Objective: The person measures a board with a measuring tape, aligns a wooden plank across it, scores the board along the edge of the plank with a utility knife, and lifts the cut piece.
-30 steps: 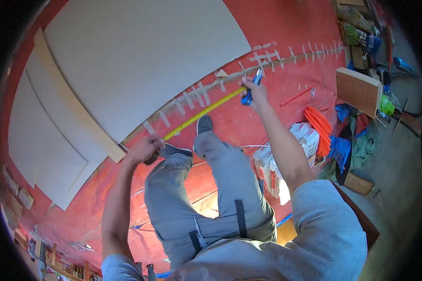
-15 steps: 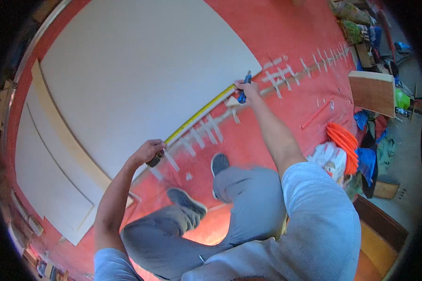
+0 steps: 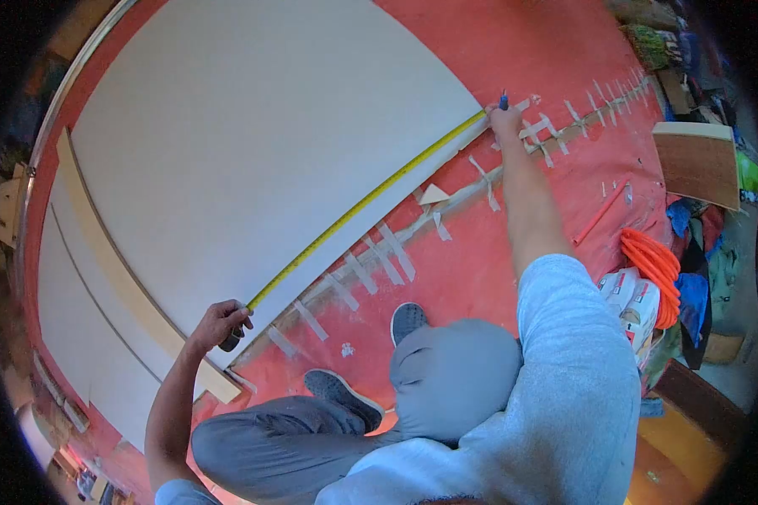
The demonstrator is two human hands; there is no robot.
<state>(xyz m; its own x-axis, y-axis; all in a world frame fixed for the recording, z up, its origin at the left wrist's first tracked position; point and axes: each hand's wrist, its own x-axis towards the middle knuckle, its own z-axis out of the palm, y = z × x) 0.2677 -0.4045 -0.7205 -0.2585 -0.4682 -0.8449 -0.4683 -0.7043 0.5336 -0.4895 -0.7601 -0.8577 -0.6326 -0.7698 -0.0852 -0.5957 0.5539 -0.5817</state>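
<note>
A yellow tape measure blade [image 3: 366, 199] stretches along the lower edge of a large white board [image 3: 261, 143]. My left hand [image 3: 221, 323] is closed around the dark tape case [image 3: 232, 339] near the board's lower corner. At the board's right corner, my right hand [image 3: 504, 120] is closed, holding the blade's end together with a blue utility knife [image 3: 504, 102], whose tip points up. A small pale triangular piece [image 3: 434, 195] lies beside the board edge, near strips of tape on the red floor [image 3: 455, 278].
A pale wooden strip [image 3: 126, 269] lies across white sheets on the left. Coiled orange hose [image 3: 651, 278], white packages [image 3: 632, 295], a wooden block [image 3: 697, 162] and mixed clutter are at the right. My shoes [image 3: 344, 396] rest on the floor below the board.
Both hands have moved apart and onto the board's edge, with more of the yellow blade pulled out between them. My body has lowered and leans closer to the board.
</note>
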